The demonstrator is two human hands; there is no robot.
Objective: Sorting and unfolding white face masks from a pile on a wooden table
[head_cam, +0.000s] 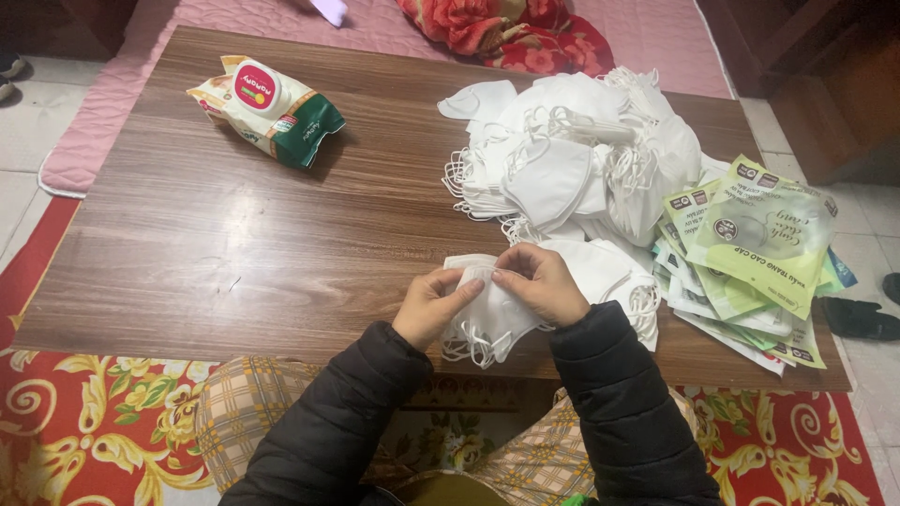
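Note:
Both of my hands grip a small stack of folded white face masks (487, 314) over the near edge of the low wooden table (234, 244). My left hand (433, 305) pinches the stack's upper left edge, and my right hand (544, 284) pinches its top from the right. Loose ear loops dangle below the stack. A large heap of white masks (572, 155) lies just beyond my hands, at the table's back right. A fanned pile of green and clear mask pouches (759, 239) sits at the right edge.
A soft pack of wet wipes (267, 108) lies at the table's back left. A pink mat (112, 84) and a red floral cloth (506, 33) lie behind the table. A red floral rug (84, 422) covers the floor, and dark sandals (858, 317) rest at right.

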